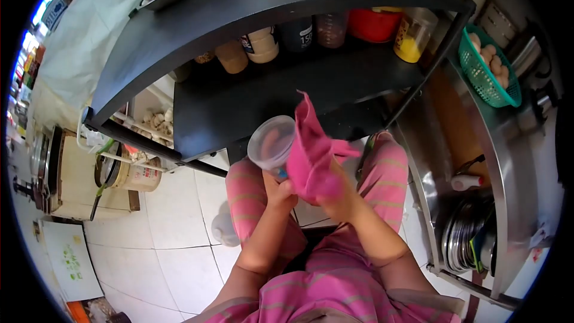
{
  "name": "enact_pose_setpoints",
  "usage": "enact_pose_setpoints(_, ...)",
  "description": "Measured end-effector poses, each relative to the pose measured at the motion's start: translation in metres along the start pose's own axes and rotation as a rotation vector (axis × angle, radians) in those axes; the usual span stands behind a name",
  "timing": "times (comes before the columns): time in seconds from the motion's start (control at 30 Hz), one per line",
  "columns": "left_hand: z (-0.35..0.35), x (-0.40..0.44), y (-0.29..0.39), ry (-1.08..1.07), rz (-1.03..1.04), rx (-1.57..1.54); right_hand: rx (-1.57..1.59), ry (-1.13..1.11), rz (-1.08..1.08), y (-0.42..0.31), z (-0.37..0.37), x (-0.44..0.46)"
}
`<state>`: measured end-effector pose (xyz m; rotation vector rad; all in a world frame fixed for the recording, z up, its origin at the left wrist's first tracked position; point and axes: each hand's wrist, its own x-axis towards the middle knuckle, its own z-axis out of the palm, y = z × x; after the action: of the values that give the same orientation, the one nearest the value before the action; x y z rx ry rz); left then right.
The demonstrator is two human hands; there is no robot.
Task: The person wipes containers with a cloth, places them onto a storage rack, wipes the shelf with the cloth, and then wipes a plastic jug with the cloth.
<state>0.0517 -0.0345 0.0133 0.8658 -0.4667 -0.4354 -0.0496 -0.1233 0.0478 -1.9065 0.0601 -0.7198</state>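
Note:
My left hand (279, 191) is closed around the lower part of a clear plastic jar (270, 143), with its round end turned up toward me. Fingers show through the plastic, and a bit of blue sits near its lower end. In my right hand (336, 202) is a bright pink cloth (310, 155), bunched up against the jar's right side. The cloth hides most of the right fingers. Both hands are above my lap, between my knees and in front of the black shelf (239, 100).
On the shelf stand several jars, among them a white-capped jar (262, 45), a red container (375, 25) and a jar with yellow contents (412, 36). To the right, a green basket (487, 72) of eggs sits on a metal rack (478, 137). Garlic (158, 122) lies at left.

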Motion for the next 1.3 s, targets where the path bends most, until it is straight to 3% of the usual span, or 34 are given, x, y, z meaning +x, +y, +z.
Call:
enact_pose_setpoints(0.03, -0.003, -0.001, -0.002, -0.083, 0.106, -0.106, 0.004, 0.001, -0.002, 0.005, -0.004, 0.006)
enact_pose_setpoints(0.1, -0.014, 0.001, 0.004, -0.240, 0.162, 0.006, 0.560, -0.094, 0.347, 0.014, -0.010, 0.011)
enact_pose_setpoints(0.13, -0.009, 0.001, 0.015, -0.241, 0.144, -0.009, 0.656, -0.189, 0.525, 0.042, -0.011, 0.000)
enact_pose_setpoints(0.17, -0.002, 0.006, 0.025, -0.243, 0.133, -0.024, 0.656, -0.190, 0.520, 0.037, -0.006, -0.002)
enact_pose_setpoints(0.23, -0.010, 0.016, 0.023, -0.302, 0.095, -0.176, 1.153, 0.100, 1.009, 0.021, 0.011, -0.012)
enact_pose_setpoints(0.27, -0.011, 0.019, 0.024, -0.357, 0.046, -0.327, 1.309, 0.093, 0.880, 0.019, 0.015, -0.019)
enact_pose_setpoints(0.3, -0.010, 0.022, 0.021, -0.354, 0.045, -0.325, 1.311, 0.092, 0.883, 0.020, 0.015, -0.022)
enact_pose_setpoints(0.37, -0.001, 0.030, 0.013, -0.476, 0.195, -0.230, 1.508, 0.194, 0.834, 0.019, 0.016, -0.025)
enact_pose_setpoints(0.4, 0.000, 0.033, 0.005, -0.245, 0.274, 0.071, 1.515, 0.196, 0.837, 0.020, 0.018, -0.027)
enact_pose_setpoints(0.43, -0.002, 0.032, 0.004, -0.248, 0.272, 0.073, 1.516, 0.247, 0.757, 0.023, 0.019, -0.027)
enact_pose_setpoints(0.5, 0.006, 0.031, 0.011, 0.083, 0.202, 0.394, 1.508, 0.300, 0.666, 0.030, 0.020, -0.026)
enact_pose_setpoints(0.57, 0.019, 0.018, 0.009, 0.067, 0.156, 0.361, 1.106, 0.569, 0.423, 0.037, 0.027, -0.025)
enact_pose_setpoints(0.67, 0.026, 0.008, 0.001, -0.040, 0.059, 0.083, 0.588, 0.480, 0.261, 0.050, 0.028, -0.044)
enact_pose_setpoints(0.7, 0.028, 0.009, 0.003, -0.036, 0.059, 0.082, 0.335, 0.400, 0.145, 0.053, 0.030, -0.050)
enact_pose_setpoints(0.8, 0.031, 0.011, 0.008, -0.081, 0.058, 0.052, 0.054, 0.361, 0.031, 0.008, 0.016, -0.028)
enact_pose_setpoints(0.83, 0.026, 0.011, 0.004, -0.123, 0.055, 0.203, -0.095, 0.370, -0.046, -0.006, 0.012, -0.018)
enact_pose_setpoints(0.87, 0.024, 0.011, 0.005, -0.165, 0.053, 0.358, -0.126, 0.267, -0.037, -0.006, 0.008, -0.022)
enact_pose_setpoints(0.9, 0.034, 0.011, 0.013, -0.172, -0.089, 0.146, -0.120, 0.271, -0.039, -0.005, 0.006, -0.021)
enact_pose_setpoints(0.97, 0.019, 0.009, 0.001, -0.193, -0.234, 0.169, -0.062, 0.249, -0.016, 0.000, -0.003, -0.007)
enact_pose_setpoints(1.03, 0.023, 0.003, 0.003, -0.228, -0.232, 0.082, -0.041, 0.246, -0.002, 0.008, -0.021, 0.008)
enact_pose_setpoints(1.1, 0.025, -0.009, 0.003, -0.247, -0.244, -0.009, 0.558, 0.307, 0.603, 0.013, -0.043, 0.021)
enact_pose_setpoints(1.13, 0.025, -0.013, 0.002, -0.298, -0.192, 0.013, 0.955, 0.321, 0.614, 0.009, -0.040, 0.028)
enact_pose_setpoints(1.23, 0.021, -0.010, 0.004, -0.392, -0.103, 0.090, 0.995, 0.227, 0.730, 0.043, -0.021, 0.004)
enact_pose_setpoints(1.3, 0.013, -0.007, 0.007, -0.351, -0.157, 0.157, 0.977, 0.317, 0.825, 0.035, -0.007, -0.013)
